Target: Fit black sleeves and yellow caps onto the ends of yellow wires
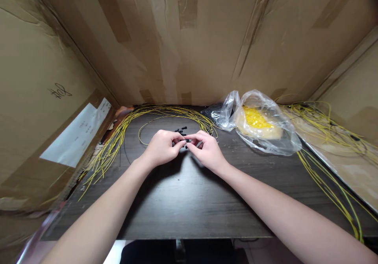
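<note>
Over the middle of the dark tabletop [189,201], my left hand [163,146] and my right hand [207,150] meet fingertip to fingertip. Both are closed in a pinch on a small black plug-like piece [186,141], mostly covered by the fingers. Just behind the fingertips lie several loose black pieces [183,128] of similar look. One thin yellow wire [139,133] loops round from behind my left hand towards the right; whether it joins the held piece is hidden.
A bundle of yellow wires [118,132] curves along the back and left. At the back right lie a clear bag of yellow pieces [255,118] and a bag of dark pieces [220,112]. More yellow wires [330,128] rest on cardboard at right. Cardboard walls [165,43] enclose the table.
</note>
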`<state>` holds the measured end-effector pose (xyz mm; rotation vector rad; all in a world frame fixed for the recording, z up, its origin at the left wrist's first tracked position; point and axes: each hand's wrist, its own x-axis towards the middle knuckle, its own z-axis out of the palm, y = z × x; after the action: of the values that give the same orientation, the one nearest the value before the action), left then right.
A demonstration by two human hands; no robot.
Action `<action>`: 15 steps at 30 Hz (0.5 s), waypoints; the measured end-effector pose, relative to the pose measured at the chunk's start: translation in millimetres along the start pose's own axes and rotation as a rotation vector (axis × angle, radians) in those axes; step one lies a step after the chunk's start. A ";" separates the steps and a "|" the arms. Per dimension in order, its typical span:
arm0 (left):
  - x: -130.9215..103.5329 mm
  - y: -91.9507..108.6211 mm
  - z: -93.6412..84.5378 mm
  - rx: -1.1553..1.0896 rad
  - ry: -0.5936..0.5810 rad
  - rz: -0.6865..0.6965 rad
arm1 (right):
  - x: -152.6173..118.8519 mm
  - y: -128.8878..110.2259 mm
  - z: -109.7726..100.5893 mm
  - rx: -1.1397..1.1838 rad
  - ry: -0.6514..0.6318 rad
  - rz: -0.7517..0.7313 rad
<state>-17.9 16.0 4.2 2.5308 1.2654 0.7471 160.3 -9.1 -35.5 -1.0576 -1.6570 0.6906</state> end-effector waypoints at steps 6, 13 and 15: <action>-0.4 -1.6 0.7 0.021 -0.012 -0.012 | 0.3 0.3 0.1 -0.034 0.018 0.016; -0.1 -2.1 1.0 0.038 -0.004 -0.016 | 2.5 2.1 0.4 -0.033 0.006 0.105; 0.0 -3.0 1.1 0.043 -0.006 -0.016 | 2.9 3.0 0.8 -0.014 -0.006 0.135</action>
<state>-19.4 17.8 2.0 2.5511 1.3123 0.7163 160.2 -5.1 -37.0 -1.1867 -1.6077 0.7714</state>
